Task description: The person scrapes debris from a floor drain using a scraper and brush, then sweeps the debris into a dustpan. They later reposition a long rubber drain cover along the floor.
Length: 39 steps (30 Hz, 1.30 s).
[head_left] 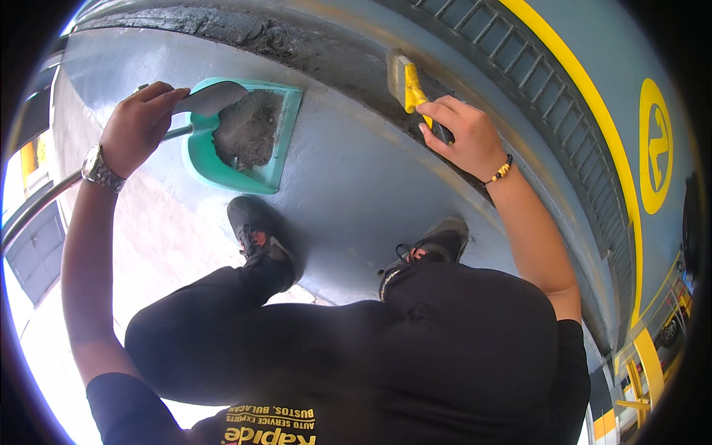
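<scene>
My left hand (pixel 139 126) is closed on a flat dark-grey scraper-like blade (pixel 215 96) with a rounded end, whose grip is hidden by the fingers. The blade reaches over the edge of a teal dustpan (pixel 204 165), which lies on the floor with a heap of dark dirt (pixel 248 132) inside. A long metal handle (pixel 52 194) runs from the pan past my left wrist. At the upper right, my right hand (pixel 469 132) grips a flat brush (pixel 410 90) with a yellow and black handle. Its bristles meet the dirty floor channel.
Dark muck (pixel 252 33) lines the curved channel, which runs from upper left to right. Beyond it lies a metal grate (pixel 519 55), then a yellow painted line (pixel 593 78). My shoes (pixel 259 233) stand on the grey floor near the dustpan.
</scene>
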Motion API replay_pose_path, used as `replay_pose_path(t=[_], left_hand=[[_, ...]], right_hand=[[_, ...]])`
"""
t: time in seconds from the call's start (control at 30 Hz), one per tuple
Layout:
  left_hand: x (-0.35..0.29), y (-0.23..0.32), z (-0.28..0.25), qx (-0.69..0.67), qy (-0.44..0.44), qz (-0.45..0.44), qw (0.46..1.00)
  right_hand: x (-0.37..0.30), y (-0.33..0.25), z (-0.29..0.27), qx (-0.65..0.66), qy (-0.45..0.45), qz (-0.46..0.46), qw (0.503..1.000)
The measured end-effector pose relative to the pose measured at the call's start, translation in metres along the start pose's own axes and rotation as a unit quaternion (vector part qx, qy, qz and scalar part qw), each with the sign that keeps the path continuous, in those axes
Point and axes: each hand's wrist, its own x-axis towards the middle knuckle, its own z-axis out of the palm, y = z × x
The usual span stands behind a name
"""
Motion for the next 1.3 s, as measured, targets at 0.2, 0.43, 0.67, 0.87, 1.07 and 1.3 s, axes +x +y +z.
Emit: replay_pose_path(t=[0.2, 0.43, 0.67, 0.87, 1.07, 1.3], left_hand=[[-0.033, 0.007, 0.017, -0.055, 0.053, -0.1, 0.992], [-0.072, 0.002, 0.037, -0.089, 0.064, -0.161, 0.981], [-0.072, 0.004, 0.058, -0.193, 0.098, -0.197, 0.956], [-0.046, 0.013, 0.055, -0.205, 0.108, -0.181, 0.956], [-0.022, 0.022, 0.034, -0.194, 0.104, -0.209, 0.953], [-0.053, 0.013, 0.048, -0.194, 0.118, -0.24, 0.944]], right_hand=[[0.084, 0.031, 0.078, 0.119, -0.055, 0.161, 0.978], [-0.008, 0.059, 0.051, 0.086, 0.004, 0.154, 0.984], [-0.041, 0.026, -0.026, 0.033, -0.011, 0.141, 0.989], [0.069, 0.017, 0.053, 0.13, -0.012, 0.088, 0.988], [0.086, 0.048, 0.108, 0.062, -0.086, 0.202, 0.974], [-0.009, 0.021, 0.011, 0.099, 0.078, 0.047, 0.991]])
